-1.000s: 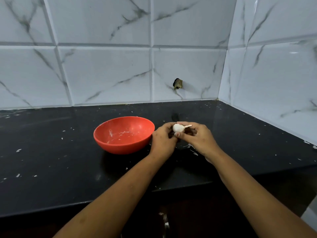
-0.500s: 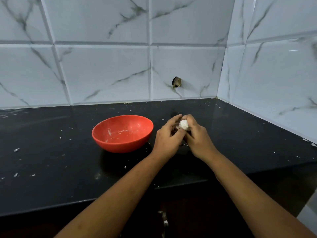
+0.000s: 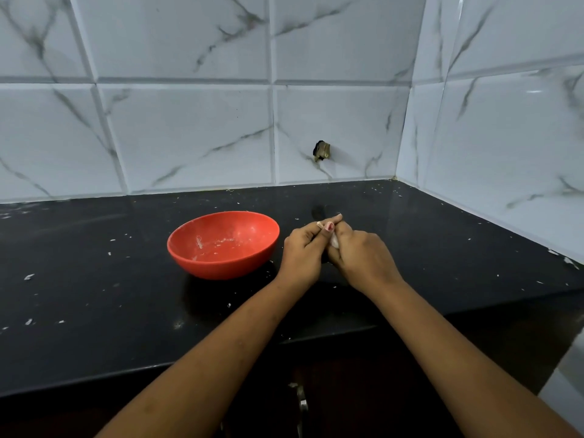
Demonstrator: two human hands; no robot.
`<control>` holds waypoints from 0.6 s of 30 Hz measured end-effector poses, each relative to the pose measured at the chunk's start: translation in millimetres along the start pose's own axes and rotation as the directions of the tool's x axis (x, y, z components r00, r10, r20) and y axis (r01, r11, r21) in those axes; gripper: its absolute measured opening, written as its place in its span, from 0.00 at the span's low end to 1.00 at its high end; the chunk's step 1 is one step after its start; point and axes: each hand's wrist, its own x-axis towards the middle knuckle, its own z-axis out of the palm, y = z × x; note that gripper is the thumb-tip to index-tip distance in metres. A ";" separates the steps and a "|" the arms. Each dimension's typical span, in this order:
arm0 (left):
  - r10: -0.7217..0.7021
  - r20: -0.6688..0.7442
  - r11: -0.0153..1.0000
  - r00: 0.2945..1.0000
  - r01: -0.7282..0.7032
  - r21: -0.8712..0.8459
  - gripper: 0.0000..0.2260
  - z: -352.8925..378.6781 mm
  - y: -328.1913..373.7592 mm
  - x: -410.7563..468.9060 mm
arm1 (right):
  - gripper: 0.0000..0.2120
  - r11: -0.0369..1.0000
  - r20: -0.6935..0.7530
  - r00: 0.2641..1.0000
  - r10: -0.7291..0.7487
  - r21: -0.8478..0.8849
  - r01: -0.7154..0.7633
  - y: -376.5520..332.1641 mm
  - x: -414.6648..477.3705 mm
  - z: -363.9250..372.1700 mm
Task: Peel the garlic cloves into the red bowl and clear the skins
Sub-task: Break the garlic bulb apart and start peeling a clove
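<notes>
Item: garlic (image 3: 334, 241). Pale, mostly hidden; only a small white patch showing between the two hands, held above the black counter (image 3: 94, 305), not resting on it. Whole bulb or single clove: cannot tell. Long axis: cannot tell, too much covered.

Left hand (image 3: 301, 248): curled closed against the garlic from the bowl side, thumb and forefinger pinched together at the top, nail turned upward. Grasping the garlic or a strip of its skin, judged from the pinch; exact contact hidden.

Right hand (image 3: 363, 254): closed around the garlic from the far side, fingers wrapped over it, back of hand toward the camera. Hands touching each other, garlic clamped between.

Red bowl (image 3: 222, 245): on the counter just beside the left hand, to its left, upright, mouth open upward. Inside: faint pale smears and crumbs only; no peeled clove visible.

Key relation: bowl lying leftward of the grip, left hand nearer to it, right hand on the side away. Likely sideways carry over the near rim by the left hand once a clove comes free, as a judgement.

Skins (image 3: 29, 276): small white flecks scattered across the counter, well apart, none gathered.

Stage, as judged: peeling under way, bowl not yet receiving, clearing not begun.

Backdrop: marbled wall tiles (image 3: 189, 137).
</notes>
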 end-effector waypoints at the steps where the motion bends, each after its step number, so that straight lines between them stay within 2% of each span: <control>1: -0.006 0.001 1.000 1.000 0.006 -0.012 0.11 -0.2 0.2 0.0 | 0.16 1.000 0.000 1.000 -0.016 -0.006 0.016 0.2 0.1 -0.2; 13: -0.114 0.030 0.981 0.993 0.118 -0.155 0.13 -3.5 12.2 -4.0 | 0.16 0.989 -0.006 0.989 -0.149 -0.002 0.149 1.5 -1.5 4.1; 18: -0.147 0.024 0.969 0.989 0.149 -0.196 0.16 -4.0 15.1 -5.8 | 0.16 0.983 -0.019 0.992 -0.127 0.135 0.128 3.0 -2.5 6.6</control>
